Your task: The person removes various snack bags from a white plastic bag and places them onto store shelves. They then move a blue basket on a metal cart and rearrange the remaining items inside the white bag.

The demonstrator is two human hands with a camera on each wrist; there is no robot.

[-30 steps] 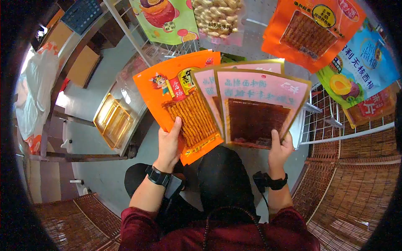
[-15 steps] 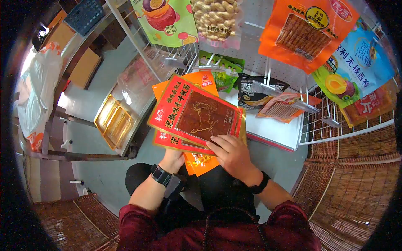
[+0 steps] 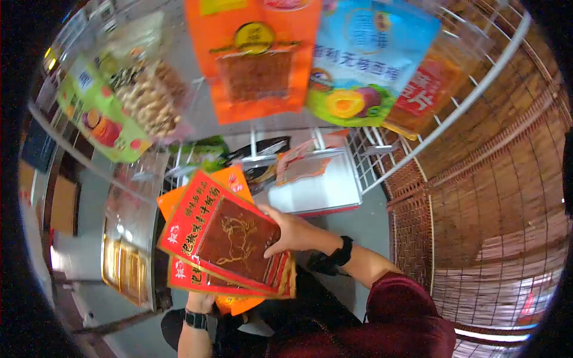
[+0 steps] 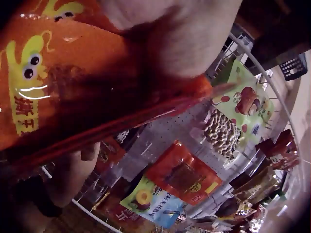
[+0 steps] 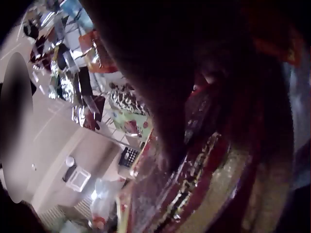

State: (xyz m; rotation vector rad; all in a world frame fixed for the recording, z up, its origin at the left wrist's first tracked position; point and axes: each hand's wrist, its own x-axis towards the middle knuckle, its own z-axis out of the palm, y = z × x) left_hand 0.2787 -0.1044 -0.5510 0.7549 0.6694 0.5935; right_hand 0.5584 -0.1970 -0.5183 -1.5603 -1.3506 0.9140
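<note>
Just below the middle of my head view, I count at least two red packets, fanned and overlapping, faces toward me; the extra edges at their lower right suggest more, but I cannot count them. Behind them sits at least one orange packet, its upper corner and lower end poking out past the red ones.

I have two hands in view. My right hand reaches in from the lower right, forearm slanting up and leftward, a black strap on the wrist; its thumb lies across the front red face while the fingers pass behind, so it pinches the red packets at their right edge. My left hand comes up almost vertically from below, wrist banded by one black watch. Its fingertips are hidden from me, but the left wrist view shows it wrapped over the orange packet, gripping it.

Farther up, I count five hanging bags across the front: one green bag, one peanut bag, one large orange bag, one blue bag and one red-and-amber bag. One gold tray lies left of the packets, well apart from both hands.
</note>
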